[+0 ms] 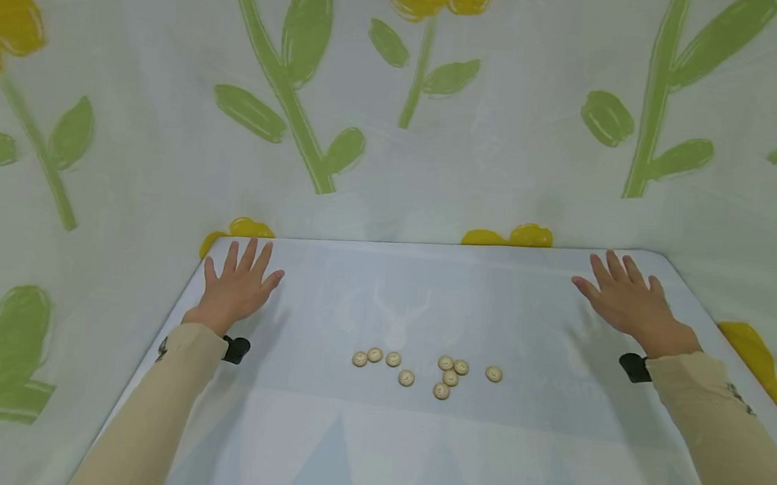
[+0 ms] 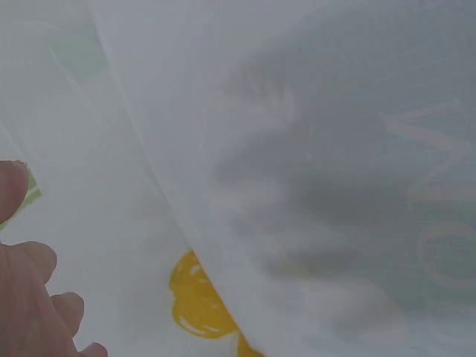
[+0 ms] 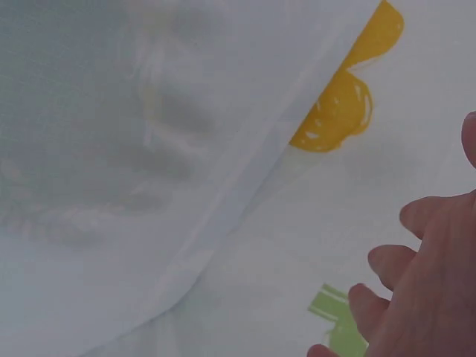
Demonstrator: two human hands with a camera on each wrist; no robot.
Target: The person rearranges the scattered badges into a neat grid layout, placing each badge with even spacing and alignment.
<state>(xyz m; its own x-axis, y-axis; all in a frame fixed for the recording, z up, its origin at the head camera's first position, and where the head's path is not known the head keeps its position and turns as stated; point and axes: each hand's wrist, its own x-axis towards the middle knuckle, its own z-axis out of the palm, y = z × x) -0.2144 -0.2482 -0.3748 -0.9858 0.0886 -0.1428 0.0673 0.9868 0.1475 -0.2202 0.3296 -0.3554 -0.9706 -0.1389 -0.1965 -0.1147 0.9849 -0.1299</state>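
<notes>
Several small round wooden buttons lie scattered on the middle of a white table. On the right of the group, some of them sit close together in a cluster around one button. My left hand is held over the table's far left corner, fingers straight and spread, holding nothing. Over the far right part, my right hand is likewise spread with nothing in it. Both hands are well away from the buttons. In each wrist view the fingers show only at the edge, with hand shadows on the tabletop.
A white cloth printed with yellow flowers and green leaves hangs behind and around the table. The table's far edge runs just beyond the fingertips. Dark straps are worn on both wrists, over beige sleeves.
</notes>
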